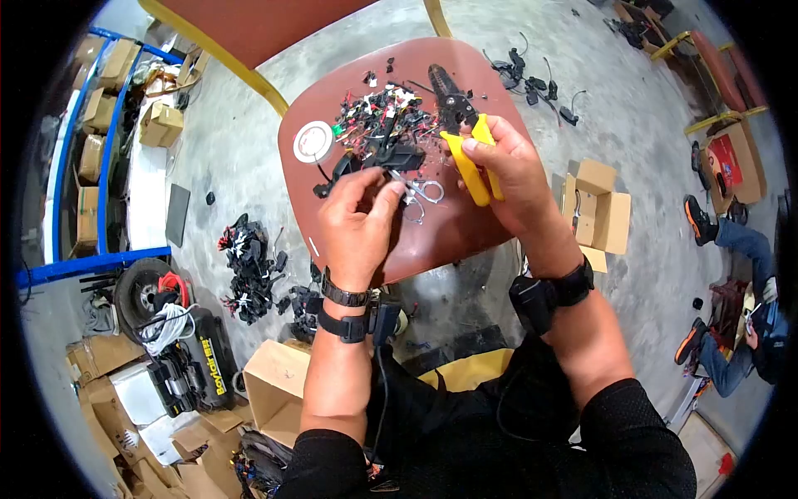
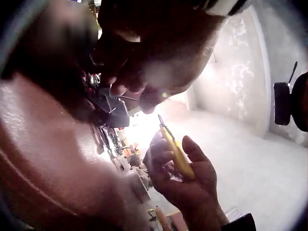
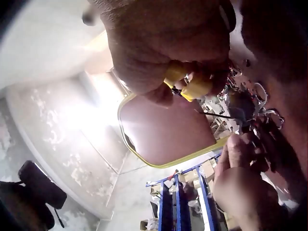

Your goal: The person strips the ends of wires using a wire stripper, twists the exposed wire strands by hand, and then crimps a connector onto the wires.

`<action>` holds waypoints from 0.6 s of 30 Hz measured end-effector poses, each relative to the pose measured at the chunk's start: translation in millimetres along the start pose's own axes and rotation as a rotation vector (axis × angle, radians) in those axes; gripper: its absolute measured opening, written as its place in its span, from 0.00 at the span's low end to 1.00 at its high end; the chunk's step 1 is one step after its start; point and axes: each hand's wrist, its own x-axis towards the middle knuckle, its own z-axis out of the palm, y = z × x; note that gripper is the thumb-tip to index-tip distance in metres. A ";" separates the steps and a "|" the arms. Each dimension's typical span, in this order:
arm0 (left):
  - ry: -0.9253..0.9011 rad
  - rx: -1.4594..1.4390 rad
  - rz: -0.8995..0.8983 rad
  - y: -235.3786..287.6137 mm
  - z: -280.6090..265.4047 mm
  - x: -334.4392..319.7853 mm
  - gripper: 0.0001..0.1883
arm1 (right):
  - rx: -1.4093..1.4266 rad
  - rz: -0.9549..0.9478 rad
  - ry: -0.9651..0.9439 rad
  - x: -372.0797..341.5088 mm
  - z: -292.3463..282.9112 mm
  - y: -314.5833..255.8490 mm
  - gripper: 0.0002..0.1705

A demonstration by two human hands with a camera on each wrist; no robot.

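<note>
In the head view my right hand (image 1: 517, 170) grips yellow-handled wire strippers (image 1: 478, 179), their dark jaws pointing up and away over the chair seat. The left wrist view shows those strippers (image 2: 177, 155) from the side. My left hand (image 1: 357, 220), fingers bent, pinches a small black plastic piece (image 2: 114, 109) with a thin black wire (image 3: 216, 115) sticking out; the fingers hide part of it. Scissors (image 1: 428, 193) with clear handles lie just beside the left fingertips. Beyond them is a heap of cut wires and connectors (image 1: 378, 112), with larger black pieces (image 1: 401, 158) at its near side.
A white tape roll (image 1: 313, 143) lies at the left of the brown chair seat (image 1: 432, 241). Black parts (image 1: 249, 266) are piled on the floor at left, more (image 1: 532, 83) at upper right. An open carton (image 1: 611, 220) stands at right; a person (image 1: 740, 308) sits beyond.
</note>
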 end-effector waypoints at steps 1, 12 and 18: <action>0.034 0.009 0.032 0.1 1.3 5.6 0.11 | 0.008 -0.003 0.001 1.0 0.1 -0.3 0.14; 0.103 0.093 0.091 -7.6 23.9 43.6 0.11 | 0.067 0.022 -0.003 5.2 6.1 -5.7 0.14; 0.059 0.174 0.176 -5.7 34.3 51.5 0.10 | 0.073 0.025 0.009 7.1 4.2 -5.2 0.17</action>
